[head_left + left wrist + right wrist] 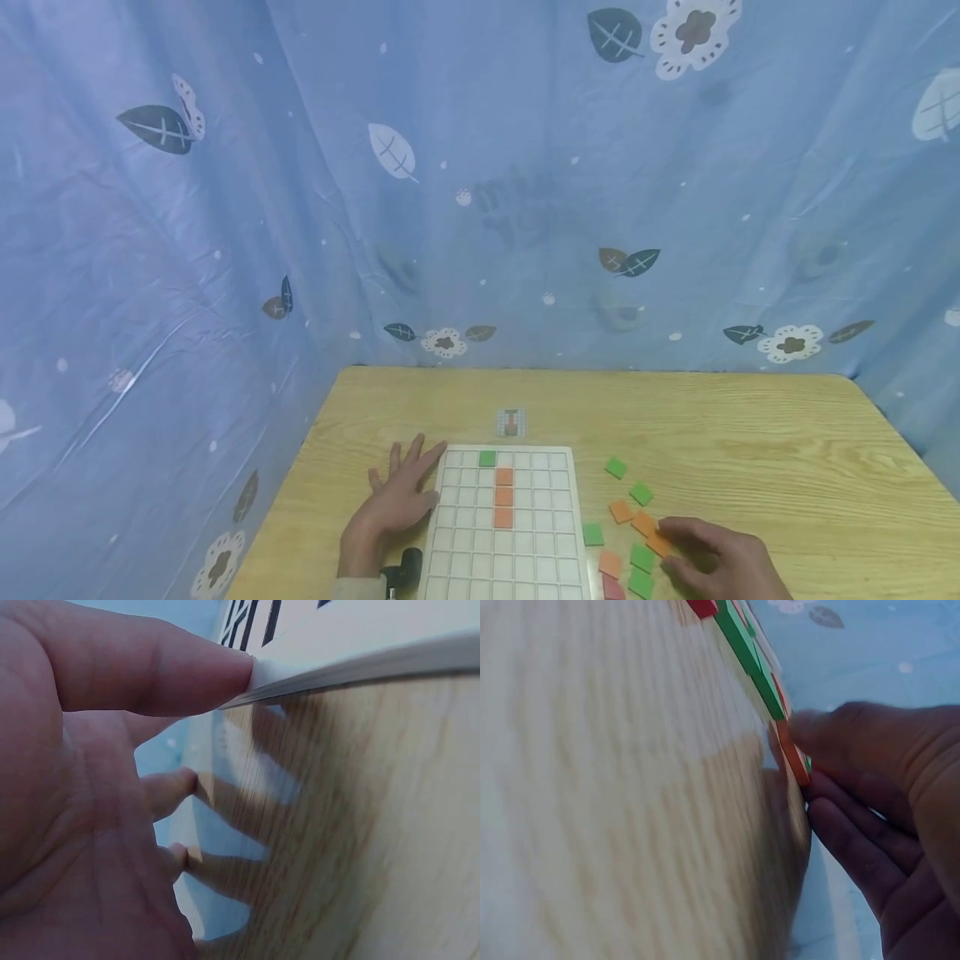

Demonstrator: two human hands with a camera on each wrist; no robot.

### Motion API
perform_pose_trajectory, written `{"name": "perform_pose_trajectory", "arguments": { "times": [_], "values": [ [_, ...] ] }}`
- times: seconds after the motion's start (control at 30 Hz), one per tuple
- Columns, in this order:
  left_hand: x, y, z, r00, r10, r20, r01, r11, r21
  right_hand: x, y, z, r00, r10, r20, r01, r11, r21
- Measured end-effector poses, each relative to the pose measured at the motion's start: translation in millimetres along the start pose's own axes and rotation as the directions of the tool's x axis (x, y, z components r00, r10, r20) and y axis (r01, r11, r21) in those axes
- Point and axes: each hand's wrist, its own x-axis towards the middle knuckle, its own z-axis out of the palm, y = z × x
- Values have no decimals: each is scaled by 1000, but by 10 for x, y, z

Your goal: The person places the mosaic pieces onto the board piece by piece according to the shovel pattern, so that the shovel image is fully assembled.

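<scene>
A white grid board (481, 565) lies on the table, with one green tile (487, 458) in its top row and three orange tiles (503, 497) stacked down one column. My left hand (397, 500) rests at the board's left edge, fingers spread; in the left wrist view its thumb (165, 671) presses that edge. Right of the board, my right hand (723, 557) pinches a loose orange tile (659, 544) between thumb and fingers. In the right wrist view this orange tile (793, 754) stands close to the table, at the end of a green tile (767, 694).
Several loose green tiles (641, 558) and orange tiles (611, 565) lie right of the board, along with a red tile (612, 587). A small pattern card (512, 422) lies beyond the board. A black object (408, 568) sits near my left wrist. Blue curtain (525, 208) surrounds the table (787, 433).
</scene>
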Motion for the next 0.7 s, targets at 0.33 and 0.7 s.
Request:
{"name": "perform_pose_trajectory", "arguments": {
  "times": [0.33, 0.7],
  "values": [
    [23, 43, 21, 1000, -5, -5, 5, 1000, 1, -47, -33, 115, 972, -109, -206, 90, 991, -100],
    [-19, 55, -16, 1000, -8, -3, 8, 1000, 9, -41, -40, 80, 981, -90, -169, 83, 995, -49]
  ]
}}
